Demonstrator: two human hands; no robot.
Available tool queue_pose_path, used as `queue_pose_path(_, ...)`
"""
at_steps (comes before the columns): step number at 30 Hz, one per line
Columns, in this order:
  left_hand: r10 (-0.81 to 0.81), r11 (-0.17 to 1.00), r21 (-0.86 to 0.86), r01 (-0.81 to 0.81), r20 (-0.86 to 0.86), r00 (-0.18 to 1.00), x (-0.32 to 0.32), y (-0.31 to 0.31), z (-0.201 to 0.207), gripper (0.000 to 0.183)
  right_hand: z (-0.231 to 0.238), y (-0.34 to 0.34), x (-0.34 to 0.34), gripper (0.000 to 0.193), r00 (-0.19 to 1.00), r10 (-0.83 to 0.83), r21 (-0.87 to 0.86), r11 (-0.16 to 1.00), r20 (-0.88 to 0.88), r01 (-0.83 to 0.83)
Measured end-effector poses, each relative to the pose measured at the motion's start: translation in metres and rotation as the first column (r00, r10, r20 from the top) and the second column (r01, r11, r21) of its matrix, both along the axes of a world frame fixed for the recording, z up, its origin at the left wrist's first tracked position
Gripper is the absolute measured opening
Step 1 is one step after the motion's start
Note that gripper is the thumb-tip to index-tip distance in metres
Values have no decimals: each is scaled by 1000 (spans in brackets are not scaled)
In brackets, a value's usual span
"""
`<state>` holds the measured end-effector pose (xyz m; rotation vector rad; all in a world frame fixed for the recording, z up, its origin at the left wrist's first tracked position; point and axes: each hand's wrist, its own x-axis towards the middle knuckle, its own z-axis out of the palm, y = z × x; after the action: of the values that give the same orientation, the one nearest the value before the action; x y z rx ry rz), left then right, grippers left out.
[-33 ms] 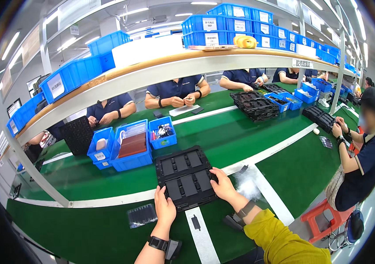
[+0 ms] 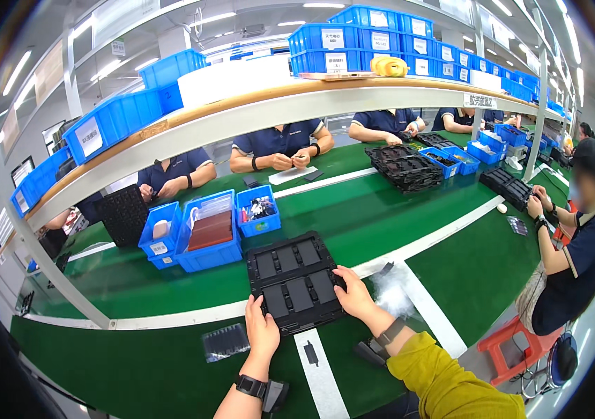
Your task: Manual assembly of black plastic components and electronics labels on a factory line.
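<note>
Workshop w/ a long green counter [image 2: 465,265], white strips across it; a shelf [image 2: 276,109] arcs over the upper frame, carrying blue bins [image 2: 325,61] & a yellow roll [image 2: 389,66]. Black tray [image 2: 293,274] is at ctr of frame, slightly tilted, two rows of flat dark pcs [image 2: 301,295] in its slots. Both hands grasp it by the edges: L hand [image 2: 262,332] at its lower-left side, thumb up along the rim; R hand [image 2: 354,295] at its right side, fingertips over the edge. Can't tell if tray's underside touches the counter. Clear bag [image 2: 225,342] of dark items lies just L of the L hand; small black part [image 2: 310,353] on a white strip at btm ctr, btwn the forearms. Crumpled clear plastic [image 2: 393,293] near the R hand. Upper L of tray: three blue boxes, the middle one w/ a red-brown stack [image 2: 210,232]. Stack of black trays [image 2: 405,167] upper R of ctr. Co-worker [image 2: 566,244] on far R, hands at another black tray; more people along the far side.
</note>
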<state>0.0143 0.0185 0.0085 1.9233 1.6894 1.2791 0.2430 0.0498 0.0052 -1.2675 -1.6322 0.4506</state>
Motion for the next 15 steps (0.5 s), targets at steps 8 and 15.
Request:
queue_pose_path(8,-4,1000,1,4,9,1000,0,0,0,43,-1,0,1,39,1000,-3,0,1000,12,3)
queue_pose_path(15,3,1000,-9,-2,10,1000,0,0,1,43,-1,1,1,39,1000,0,8,1000,19,0)
